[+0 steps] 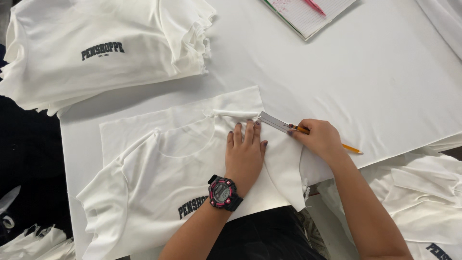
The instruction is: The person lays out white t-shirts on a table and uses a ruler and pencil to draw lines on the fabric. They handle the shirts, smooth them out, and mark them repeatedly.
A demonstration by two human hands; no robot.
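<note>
The white T-shirt, at lower centre, is pinned by the flat, released left hand. A metal ruler and yellow pencil are grasped by the right hand; slack fabric could let the ruler slip.

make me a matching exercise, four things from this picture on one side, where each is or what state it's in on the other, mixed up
Things:
1. left hand
2. right hand
3. stack of white shirts
4. lined notebook

Places or states:
A. top edge of the picture, with a pink pen on it
B. pressed flat on the white shirt near its shoulder
C. upper left of the table, folded in a pile
D. holding a metal ruler and a yellow pencil

Pairs: 1-B, 2-D, 3-C, 4-A
</note>
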